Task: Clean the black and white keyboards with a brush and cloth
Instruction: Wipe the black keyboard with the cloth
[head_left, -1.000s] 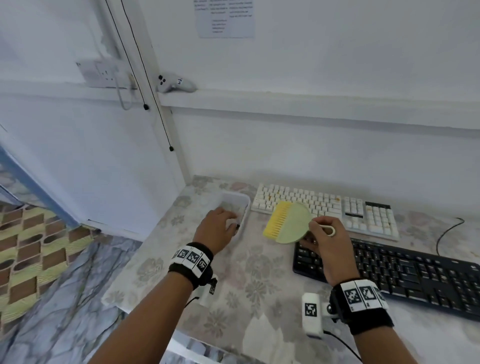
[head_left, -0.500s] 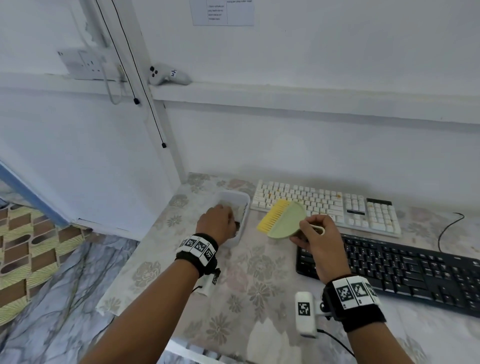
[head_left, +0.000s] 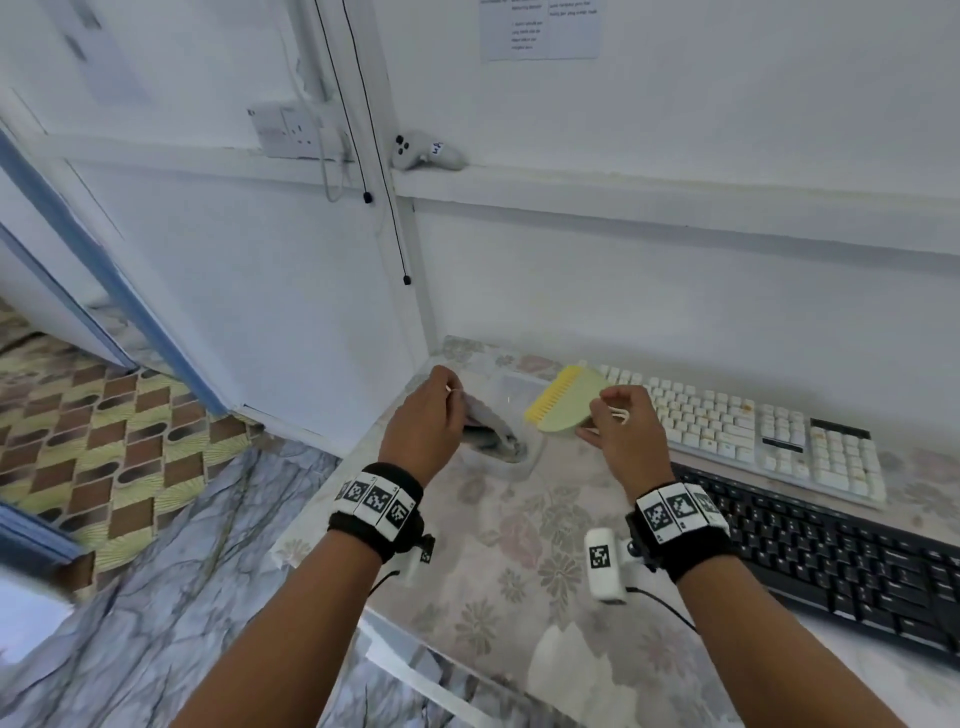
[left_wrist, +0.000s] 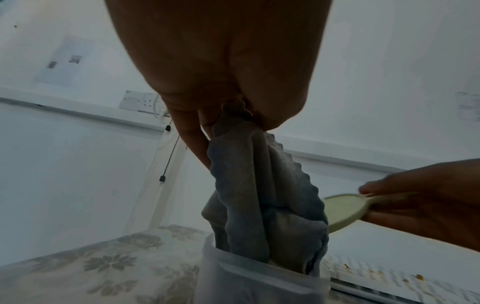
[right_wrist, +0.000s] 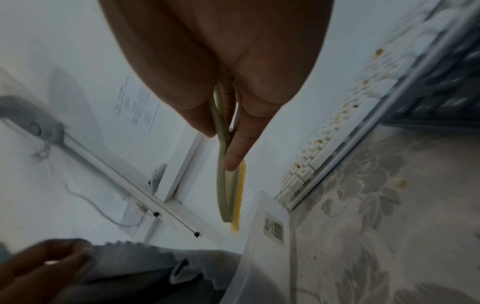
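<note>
Our left hand (head_left: 423, 415) pinching the grey cloth (left_wrist: 262, 197) above the clear tub (left_wrist: 259, 279) at the bench's far-left corner, our right hand (head_left: 621, 441) gripping the green brush (head_left: 566, 402) beside it

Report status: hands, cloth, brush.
Left hand pinching cloth, half out of plastic tub. Right hand holding brush. Keyboards untouched.

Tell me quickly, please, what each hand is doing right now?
Left hand: pinches the grey cloth, its lower end in the plastic container.
Right hand: grips the green brush.
</note>
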